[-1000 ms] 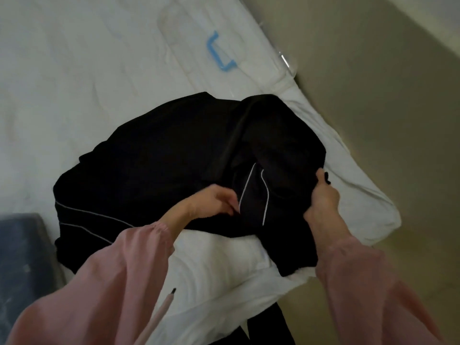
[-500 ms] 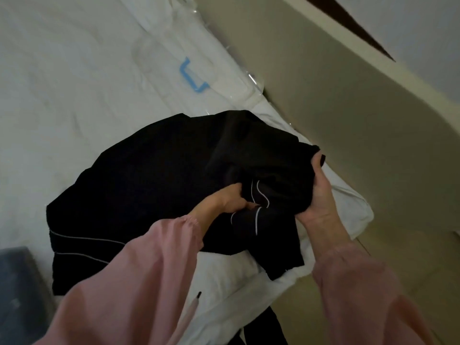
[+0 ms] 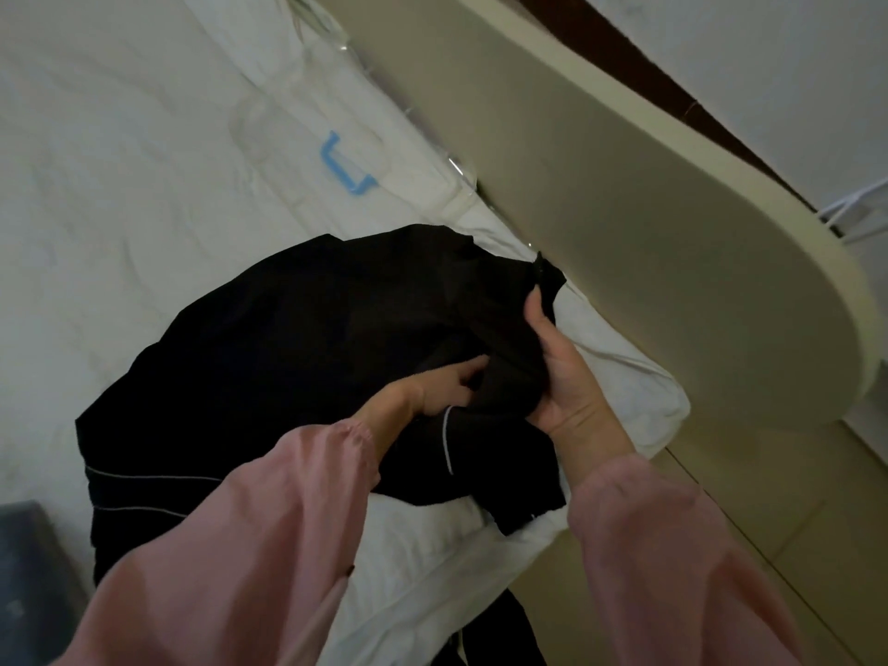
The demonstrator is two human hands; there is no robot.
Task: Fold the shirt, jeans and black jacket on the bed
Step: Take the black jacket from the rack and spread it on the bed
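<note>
The black jacket (image 3: 288,358), trimmed with thin white piping, lies bunched on the white bed (image 3: 120,194) near its right edge. My left hand (image 3: 432,391) presses into the jacket's folds at its right part, fingers gripping the cloth. Just to the right, my right hand (image 3: 562,372) holds the jacket's right edge, thumb up along the fabric. Both arms wear pink sleeves. A dark blue garment (image 3: 24,579) shows at the lower left; I cannot tell whether it is the jeans. The shirt is not in view.
A clear plastic bag with a blue handle (image 3: 343,165) lies on the bed behind the jacket. A cream curved bed board (image 3: 648,223) rises along the right side. Beige floor (image 3: 721,521) lies at the lower right. More black cloth (image 3: 504,636) hangs over the bed's near edge.
Both hands have moved up and away from me with the jacket's right part, gathering it inward. The view has swung so the bed board now fills the right side.
</note>
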